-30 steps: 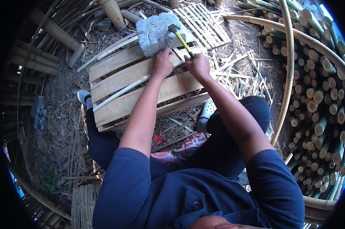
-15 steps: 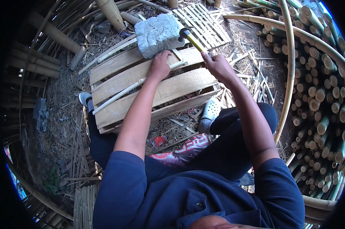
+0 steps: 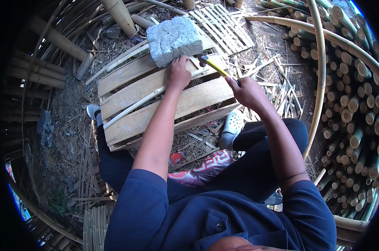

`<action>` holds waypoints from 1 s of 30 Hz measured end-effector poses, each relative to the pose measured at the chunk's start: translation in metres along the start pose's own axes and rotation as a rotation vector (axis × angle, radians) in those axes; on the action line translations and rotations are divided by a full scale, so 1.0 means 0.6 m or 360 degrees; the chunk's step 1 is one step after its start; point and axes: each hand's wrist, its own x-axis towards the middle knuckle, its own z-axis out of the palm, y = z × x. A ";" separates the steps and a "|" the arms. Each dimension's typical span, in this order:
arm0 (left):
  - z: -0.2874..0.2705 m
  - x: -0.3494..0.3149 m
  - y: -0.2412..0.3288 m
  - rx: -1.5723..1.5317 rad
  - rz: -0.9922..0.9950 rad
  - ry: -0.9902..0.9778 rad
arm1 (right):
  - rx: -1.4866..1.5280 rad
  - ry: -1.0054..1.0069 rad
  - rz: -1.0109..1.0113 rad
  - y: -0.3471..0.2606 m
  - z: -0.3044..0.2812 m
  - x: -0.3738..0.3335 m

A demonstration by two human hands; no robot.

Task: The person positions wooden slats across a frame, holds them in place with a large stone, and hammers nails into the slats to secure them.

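My right hand is closed around the yellow handle of a claw hammer. The hammer's dark head is low over the slatted wooden crate, close to the ends of some thin bamboo strips. One long pale strip lies slantwise across the crate and passes under my left hand. A short strip meets it near the hammer head. My left hand is at the lower edge of a rough grey stone block, its fingers bent; what they pinch is hidden.
A slatted bamboo panel lies beyond the block. Stacked bamboo poles fill the right side, behind a bent pole. Bamboo scraps litter the ground. My legs flank the crate, with a printed bag between them.
The hammer head has come down from beside the stone toward the strip ends, and my right hand has moved slightly nearer to me. My left hand stays by the stone.
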 end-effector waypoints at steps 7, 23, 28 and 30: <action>-0.004 -0.004 -0.024 -0.0131 0.0072 -0.0070 | -0.0025 0.0005 -0.0007 0.004 0.001 0.010; -0.004 -0.009 -0.025 -0.0056 0.0120 -0.0055 | -0.0069 0.0019 -0.0047 0.007 0.016 0.002; 0.002 -0.008 -0.022 -0.0062 0.0143 -0.0044 | -0.0083 0.0074 -0.0074 0.009 0.019 0.008; -0.001 -0.008 -0.024 -0.0150 0.0143 -0.0076 | -0.0097 0.0066 -0.0083 0.005 0.018 0.008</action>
